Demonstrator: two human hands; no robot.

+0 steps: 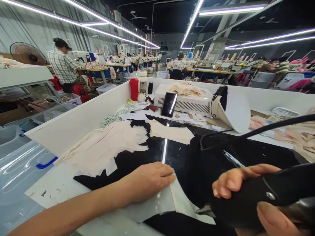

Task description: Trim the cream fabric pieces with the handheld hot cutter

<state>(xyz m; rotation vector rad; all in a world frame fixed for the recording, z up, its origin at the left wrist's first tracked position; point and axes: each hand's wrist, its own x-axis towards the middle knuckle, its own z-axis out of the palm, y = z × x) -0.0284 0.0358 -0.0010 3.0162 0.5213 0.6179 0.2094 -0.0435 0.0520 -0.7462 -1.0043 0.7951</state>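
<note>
My left hand lies with its fingers together, pressing on a pale fabric piece on the glossy black tabletop. Part of that piece is under the palm, beside a whitish sheet. At the lower right, my right hand is wrapped round a black corded tool that looks like electric scissors. Its metal tip meets the fabric's right edge; the blades are too small to make out fully. A thick black cord arcs over that hand.
Cream fabric pieces are fanned at left; a small stack lies ahead. Behind stand a phone, a white vented box, a visor and a red cup. White walls border the table. A pen lies right.
</note>
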